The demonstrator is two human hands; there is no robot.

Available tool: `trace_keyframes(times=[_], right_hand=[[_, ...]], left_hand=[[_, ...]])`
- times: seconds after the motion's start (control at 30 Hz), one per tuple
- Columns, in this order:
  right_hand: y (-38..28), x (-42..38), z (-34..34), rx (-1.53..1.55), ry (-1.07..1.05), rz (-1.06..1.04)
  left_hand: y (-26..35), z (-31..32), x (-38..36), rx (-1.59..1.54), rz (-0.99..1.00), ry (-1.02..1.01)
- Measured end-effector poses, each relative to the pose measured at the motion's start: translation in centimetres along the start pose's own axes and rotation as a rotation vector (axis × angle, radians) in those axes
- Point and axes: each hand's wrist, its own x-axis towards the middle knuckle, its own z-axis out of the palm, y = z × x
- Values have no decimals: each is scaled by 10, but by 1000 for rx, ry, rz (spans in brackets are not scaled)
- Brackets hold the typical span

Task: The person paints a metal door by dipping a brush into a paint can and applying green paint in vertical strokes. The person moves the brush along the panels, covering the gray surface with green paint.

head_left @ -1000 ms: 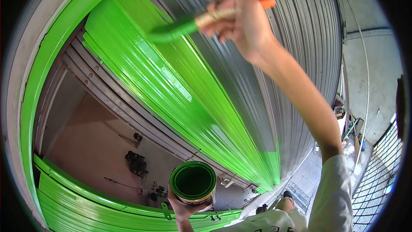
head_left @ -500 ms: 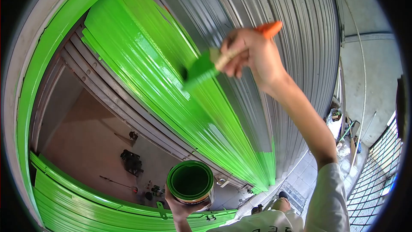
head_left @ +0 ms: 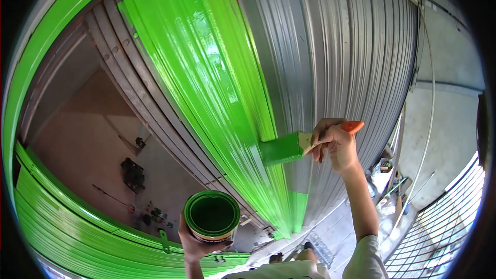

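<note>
My right hand [head_left: 336,143] grips a wide paintbrush [head_left: 283,149] by its orange-tipped handle. Green paint coats the bristles, and their end lies against the wet green strip of the ribbed metal shutter [head_left: 206,62]. Right of that strip, the slats are bare grey metal [head_left: 356,46]. Down at the lower middle, my left hand [head_left: 199,245] is wrapped round an open paint can [head_left: 212,216], holding it upright. Its rim and inner wall are green; the paint level inside is dark and hard to make out.
A green-painted folded panel [head_left: 82,227] runs along the lower left. Through the opening, dark machinery [head_left: 133,174] and small items sit on the floor. At right are a hanging cable [head_left: 431,103], a black grille [head_left: 444,232] and a heap of bags and tools [head_left: 385,175].
My right hand has brought the brush down and to the right, lower along the shutter. The view has shifted, and the can stays in my left hand.
</note>
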Motion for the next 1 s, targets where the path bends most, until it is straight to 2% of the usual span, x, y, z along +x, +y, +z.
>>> trace_keyframes(times=[0.07,0.17,0.3,0.4,0.5,0.63,0.73,0.87,0.93,1.0], right_hand=[[-9,6,2,-119,-59,47],[-45,26,28,-170,-31,-53],[-93,56,53,-66,7,-442],[-84,68,59,197,30,-548],[-41,48,36,143,56,-429],[39,-2,9,295,117,-163],[66,-27,-7,166,146,40],[49,-23,-17,-37,84,132],[30,-13,-6,-50,23,117],[6,-1,9,14,-13,-7]], left_hand=[[0,1,2,21,15,-6],[2,3,5,13,31,-30],[6,5,6,-6,38,-42],[4,7,4,-37,22,-34],[2,6,2,-42,10,-35],[-3,3,2,2,-13,-39],[-10,1,3,13,-5,-42],[-10,5,4,-20,-36,-44],[-24,5,-1,-33,-54,-54],[-23,8,-2,-5,-53,-53]])
